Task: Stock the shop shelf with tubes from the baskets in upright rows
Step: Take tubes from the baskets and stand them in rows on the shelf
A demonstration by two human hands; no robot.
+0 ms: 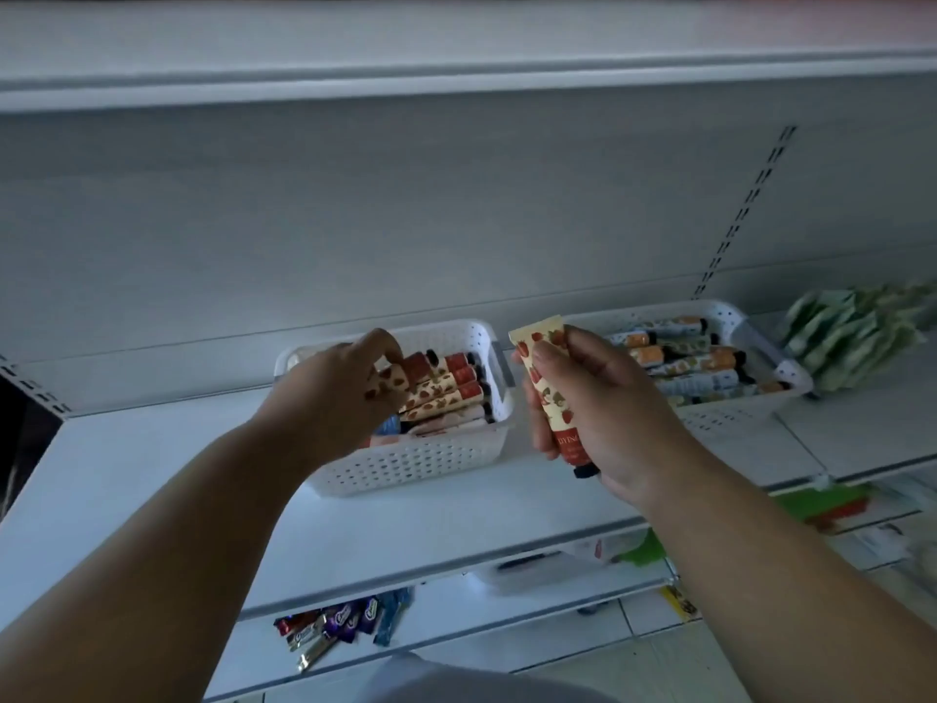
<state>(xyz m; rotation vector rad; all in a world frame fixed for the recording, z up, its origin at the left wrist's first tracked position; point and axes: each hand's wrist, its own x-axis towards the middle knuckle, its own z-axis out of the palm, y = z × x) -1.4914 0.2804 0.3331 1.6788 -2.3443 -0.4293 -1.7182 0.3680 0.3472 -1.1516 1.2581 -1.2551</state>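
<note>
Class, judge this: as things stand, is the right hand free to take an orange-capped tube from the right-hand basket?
Probably not yet. The right hand already grips a strawberry tube, so its fingers are occupied. The right basket itself lies open-topped just behind it, with nothing blocking the way.

two baskets (405,464), two hands (334,398), one held tube (550,393)

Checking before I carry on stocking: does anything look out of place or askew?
On the lower shelf, snack wrappers lie in a loose, jumbled heap, not rows. The tubes in the left basket and right basket just lie flat, unstocked.
</note>
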